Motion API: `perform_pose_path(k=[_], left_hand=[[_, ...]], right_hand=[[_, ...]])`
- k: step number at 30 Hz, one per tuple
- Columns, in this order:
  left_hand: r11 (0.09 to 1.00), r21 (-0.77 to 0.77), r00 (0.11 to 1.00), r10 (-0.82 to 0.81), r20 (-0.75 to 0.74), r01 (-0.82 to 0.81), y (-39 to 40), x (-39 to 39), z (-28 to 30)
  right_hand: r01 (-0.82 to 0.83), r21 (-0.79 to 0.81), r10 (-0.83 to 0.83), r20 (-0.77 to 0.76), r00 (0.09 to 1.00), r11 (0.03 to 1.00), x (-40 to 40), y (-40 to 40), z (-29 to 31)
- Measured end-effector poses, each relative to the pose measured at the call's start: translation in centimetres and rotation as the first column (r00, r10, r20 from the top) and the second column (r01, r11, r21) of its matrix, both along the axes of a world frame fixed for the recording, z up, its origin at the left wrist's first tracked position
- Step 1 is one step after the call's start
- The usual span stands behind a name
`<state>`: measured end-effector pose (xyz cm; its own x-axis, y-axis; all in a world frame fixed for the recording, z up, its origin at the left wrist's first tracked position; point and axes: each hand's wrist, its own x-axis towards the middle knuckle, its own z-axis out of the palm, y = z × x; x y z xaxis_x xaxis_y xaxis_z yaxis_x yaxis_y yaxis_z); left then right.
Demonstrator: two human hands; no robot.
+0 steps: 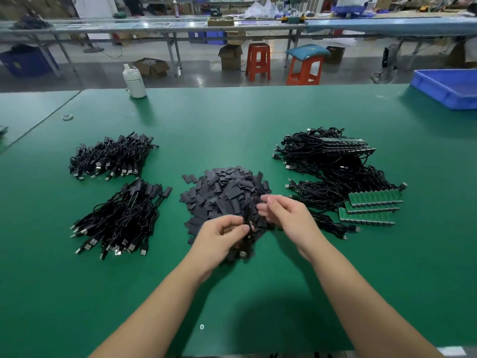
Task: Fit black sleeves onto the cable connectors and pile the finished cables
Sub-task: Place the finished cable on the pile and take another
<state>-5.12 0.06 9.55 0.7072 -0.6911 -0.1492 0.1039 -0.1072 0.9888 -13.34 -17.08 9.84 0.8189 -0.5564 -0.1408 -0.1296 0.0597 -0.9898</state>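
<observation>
The job looks well under way but far from over. On the left of the green counter point(258, 125) lie two piles of finished cables, one farther back point(111, 157) and one nearer point(121, 220), each cable with a black sleeve over one end. On the right sits a big tangle of unsleeved cables point(333, 171), their bare green circuit boards point(371, 206) lined up in rows, so plenty remains. Between them a heap of loose black sleeves point(224, 192) waits, well stocked.

Over the near edge of that heap, the left hand point(222, 233) pinches a dark cable point(246, 215) between thumb and fingertips. The right hand point(284, 213) hovers just beside it, fingers loosely curled toward the cable's upper end; whether it holds a sleeve I cannot tell. My guess is one more sleeve is being fitted.
</observation>
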Motion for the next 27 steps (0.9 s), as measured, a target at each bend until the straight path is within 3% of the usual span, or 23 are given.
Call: perform_pose_path(k=[1,3,5,6,10,13,16,19,21,24,27], left_hand=[[0.999,0.033,0.999,0.019,0.042,-0.021,0.4,1.0,0.2],[0.985,0.146,0.974,0.053,0.219,-0.086,1.6,3.6,0.7],[0.942,0.25,0.894,0.097,0.437,-0.224,3.0,6.6,1.4],[0.906,0.292,0.837,0.111,0.535,-0.307,3.8,8.1,1.8],[0.632,0.494,0.611,-0.041,0.791,-0.597,7.5,13.6,1.7],[0.41,0.643,0.634,-0.182,0.752,-0.646,9.9,16.0,0.4],[0.342,0.677,0.651,-0.207,0.73,-0.652,11.1,16.5,-1.0],[0.303,0.648,0.584,-0.279,0.762,-0.699,10.9,15.8,-1.6],[0.357,0.56,0.47,-0.311,0.826,-0.748,10.4,15.1,-1.9],[0.593,0.359,0.318,-0.178,0.931,-0.72,8.8,13.4,-1.9],[0.749,0.371,0.422,-0.135,0.896,-0.549,5.5,10.4,-1.8]], right_hand=[[-0.023,-0.249,-0.007,-0.119,0.993,0.968,-0.3,-0.6,-0.5],[-0.111,-0.695,-0.151,-0.305,0.94,0.711,-1.1,-2.0,-1.6],[-0.194,-0.868,-0.318,-0.364,0.875,0.458,-2.1,-3.8,-2.7],[-0.231,-0.883,-0.378,-0.394,0.838,0.408,-2.6,-4.7,-3.2],[-0.367,-0.823,-0.46,-0.552,0.696,0.433,-4.0,-7.2,-4.7],[-0.39,-0.818,-0.452,-0.563,0.692,0.422,-4.3,-7.8,-5.2],[-0.384,-0.827,-0.455,-0.551,0.699,0.411,-4.5,-8.0,-5.3],[-0.37,-0.844,-0.473,-0.526,0.706,0.387,-4.6,-8.0,-5.3],[-0.343,-0.864,-0.472,-0.492,0.732,0.369,-4.6,-7.8,-5.0],[-0.356,-0.86,-0.392,-0.489,0.779,0.366,-4.3,-7.1,-4.8],[-0.337,-0.836,-0.282,-0.48,0.831,0.432,-3.9,-6.1,-5.1]])
